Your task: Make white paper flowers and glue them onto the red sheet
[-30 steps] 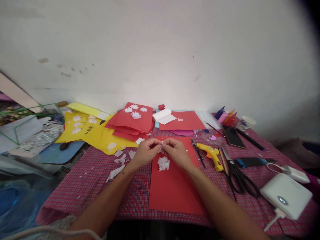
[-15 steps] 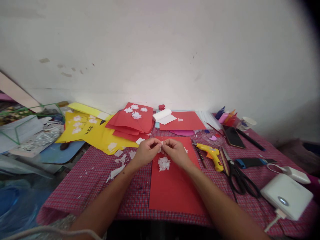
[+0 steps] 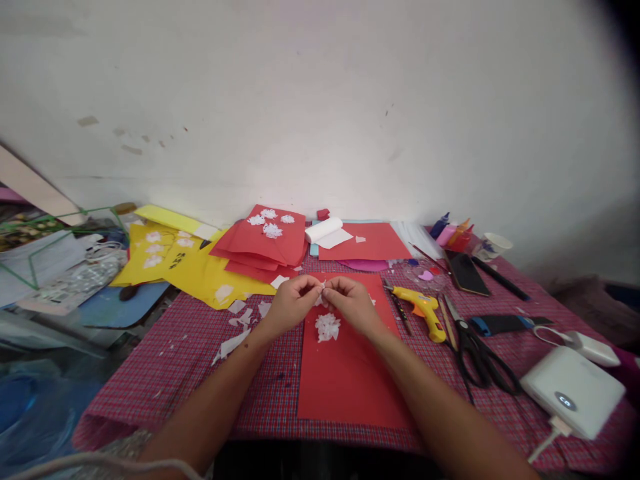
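My left hand [image 3: 296,301] and my right hand [image 3: 351,305] meet fingertip to fingertip over the upper part of a red paper sheet [image 3: 353,383]. Both pinch a small bit of white paper [image 3: 323,285], mostly hidden by the fingers. Just below them on the sheet lies a crumpled white paper flower [image 3: 327,327]. More white paper shows partly behind my right hand. Torn white paper scraps [image 3: 233,345] lie on the checked cloth left of the sheet.
Right of the sheet lie a yellow glue gun [image 3: 423,310], black-handled scissors [image 3: 480,353], a utility knife [image 3: 505,325] and a white power bank [image 3: 573,392]. Behind are red papers with white flowers [image 3: 273,231], a white paper roll [image 3: 325,231] and yellow sheets [image 3: 200,267] at left.
Almost nothing differs. My fingertips shift very slightly around the white paper bit; the flower and the red sheet stay in place.
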The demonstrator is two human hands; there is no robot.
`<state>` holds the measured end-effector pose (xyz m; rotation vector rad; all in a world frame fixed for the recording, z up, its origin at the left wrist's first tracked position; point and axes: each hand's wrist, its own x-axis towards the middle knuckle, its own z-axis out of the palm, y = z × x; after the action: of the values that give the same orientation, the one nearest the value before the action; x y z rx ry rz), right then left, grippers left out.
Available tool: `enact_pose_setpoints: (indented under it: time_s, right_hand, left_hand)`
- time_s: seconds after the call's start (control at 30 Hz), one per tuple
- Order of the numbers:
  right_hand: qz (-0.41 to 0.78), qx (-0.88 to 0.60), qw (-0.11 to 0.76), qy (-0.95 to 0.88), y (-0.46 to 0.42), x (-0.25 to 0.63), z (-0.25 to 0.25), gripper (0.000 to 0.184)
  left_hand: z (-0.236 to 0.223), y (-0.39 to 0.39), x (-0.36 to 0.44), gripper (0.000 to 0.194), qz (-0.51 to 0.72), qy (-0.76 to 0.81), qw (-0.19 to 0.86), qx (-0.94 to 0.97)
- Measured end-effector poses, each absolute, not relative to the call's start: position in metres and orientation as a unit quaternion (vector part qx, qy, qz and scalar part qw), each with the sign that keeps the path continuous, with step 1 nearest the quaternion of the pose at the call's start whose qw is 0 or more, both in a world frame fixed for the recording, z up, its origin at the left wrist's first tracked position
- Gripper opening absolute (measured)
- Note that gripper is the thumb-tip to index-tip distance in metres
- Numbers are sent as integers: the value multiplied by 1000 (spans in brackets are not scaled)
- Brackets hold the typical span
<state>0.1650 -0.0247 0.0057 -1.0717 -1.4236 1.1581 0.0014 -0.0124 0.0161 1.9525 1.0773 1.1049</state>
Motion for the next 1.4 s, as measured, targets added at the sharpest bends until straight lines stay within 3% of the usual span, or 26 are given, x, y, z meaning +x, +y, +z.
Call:
enact_pose_setpoints:
  time_s: [0.2,0.93,1.4]
  right_hand:
    - [465,-446,486,-591,-23,165,4,22]
    - [459,-437,492,-597,-25,165,3,21]
    - [457,-436,503,-590,-23,166,0,21]
  left_hand:
    - [19,-15,2,13,416,413,261,767]
    - [15,-13,3,18,434,410,330,731]
    - [19,-16,3,15,418,399,235,782]
